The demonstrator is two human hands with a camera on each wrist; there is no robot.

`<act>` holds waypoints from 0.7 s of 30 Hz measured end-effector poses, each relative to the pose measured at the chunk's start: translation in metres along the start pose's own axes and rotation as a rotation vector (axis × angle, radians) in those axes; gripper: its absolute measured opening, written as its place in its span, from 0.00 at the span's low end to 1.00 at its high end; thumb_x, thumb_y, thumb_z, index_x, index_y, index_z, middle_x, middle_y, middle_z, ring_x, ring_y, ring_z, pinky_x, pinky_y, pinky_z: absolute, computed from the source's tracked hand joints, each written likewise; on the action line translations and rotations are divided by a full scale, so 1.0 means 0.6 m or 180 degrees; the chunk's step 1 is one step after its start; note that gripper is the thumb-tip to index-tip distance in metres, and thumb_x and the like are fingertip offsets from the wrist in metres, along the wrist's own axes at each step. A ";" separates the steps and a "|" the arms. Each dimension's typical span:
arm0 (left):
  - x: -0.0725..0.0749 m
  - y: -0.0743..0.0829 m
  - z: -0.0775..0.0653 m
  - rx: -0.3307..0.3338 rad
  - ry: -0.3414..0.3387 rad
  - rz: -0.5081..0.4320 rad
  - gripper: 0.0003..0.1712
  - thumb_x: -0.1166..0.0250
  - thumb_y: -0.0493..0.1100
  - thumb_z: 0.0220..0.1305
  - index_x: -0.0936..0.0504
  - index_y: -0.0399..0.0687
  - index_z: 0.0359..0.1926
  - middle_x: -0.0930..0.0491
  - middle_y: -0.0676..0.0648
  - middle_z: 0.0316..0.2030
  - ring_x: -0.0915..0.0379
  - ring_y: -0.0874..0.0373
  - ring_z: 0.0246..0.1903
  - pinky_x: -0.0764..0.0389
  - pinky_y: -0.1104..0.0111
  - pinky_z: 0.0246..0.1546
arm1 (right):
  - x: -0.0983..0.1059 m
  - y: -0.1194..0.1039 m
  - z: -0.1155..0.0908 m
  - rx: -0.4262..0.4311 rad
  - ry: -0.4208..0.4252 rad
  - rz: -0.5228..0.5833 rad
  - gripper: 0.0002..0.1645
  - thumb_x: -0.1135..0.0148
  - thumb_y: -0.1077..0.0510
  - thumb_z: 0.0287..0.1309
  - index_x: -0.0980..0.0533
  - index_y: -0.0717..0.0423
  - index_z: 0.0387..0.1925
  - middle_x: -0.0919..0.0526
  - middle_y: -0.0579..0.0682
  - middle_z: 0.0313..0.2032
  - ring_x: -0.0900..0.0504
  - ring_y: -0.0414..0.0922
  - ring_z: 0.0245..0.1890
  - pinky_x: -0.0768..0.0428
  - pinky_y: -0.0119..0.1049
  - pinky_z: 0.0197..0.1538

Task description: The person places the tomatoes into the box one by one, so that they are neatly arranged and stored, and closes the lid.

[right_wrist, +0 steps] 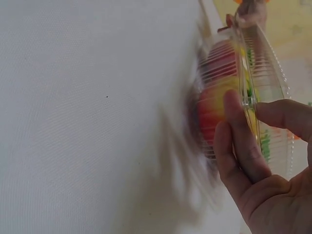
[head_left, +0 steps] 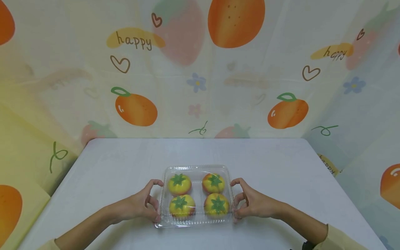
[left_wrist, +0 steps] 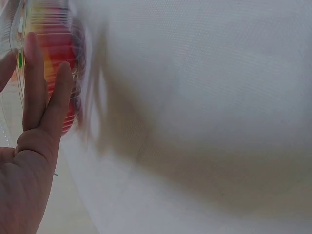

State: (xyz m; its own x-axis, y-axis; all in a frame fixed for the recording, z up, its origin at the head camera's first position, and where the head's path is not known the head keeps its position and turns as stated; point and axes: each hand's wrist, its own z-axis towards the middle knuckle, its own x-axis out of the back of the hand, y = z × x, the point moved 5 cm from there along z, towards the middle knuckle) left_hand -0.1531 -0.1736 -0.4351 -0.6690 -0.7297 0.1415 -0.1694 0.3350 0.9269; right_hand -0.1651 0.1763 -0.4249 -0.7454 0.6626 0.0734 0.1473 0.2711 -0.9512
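Observation:
A clear plastic clamshell box (head_left: 198, 220) sits in front of me, its lid closed over several yellow-and-red fruits (head_left: 215, 183) with green star-shaped leaf tops. My left hand (head_left: 145, 204) grips the box's left edge, thumb near the front corner and index finger bent at the side. On the opposite edge, my right hand (head_left: 254, 202) holds the box in much the same way. In the right wrist view, the thumb and fingers pinch the rim (right_wrist: 249, 102) where lid and base meet. Ribbed clear walls (left_wrist: 51, 29) show red fruit sides in the left wrist view.
The box is over a white table (head_left: 125, 159), whose far edge meets a hanging cloth (head_left: 175, 104) printed with oranges, strawberries and hearts. Similar cloth runs along both sides. Shadows of the hands and box fall on the tabletop.

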 end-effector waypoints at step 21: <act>-0.003 -0.014 0.002 -0.0121 -0.0212 -0.0268 0.53 0.29 0.35 0.59 0.59 0.57 0.70 0.21 0.39 0.37 0.16 0.39 0.35 0.23 0.63 0.47 | -0.005 0.003 0.002 0.0087 -0.0044 -0.0135 0.47 0.34 0.68 0.59 0.56 0.56 0.67 0.24 0.60 0.38 0.13 0.60 0.33 0.16 0.35 0.40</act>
State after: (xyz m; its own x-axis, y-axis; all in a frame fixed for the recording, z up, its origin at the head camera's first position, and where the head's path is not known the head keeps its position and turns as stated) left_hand -0.1514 -0.1745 -0.4437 -0.7004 -0.7126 0.0403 -0.2003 0.2504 0.9472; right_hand -0.1634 0.1735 -0.4272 -0.7595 0.6411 0.1100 0.0976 0.2795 -0.9552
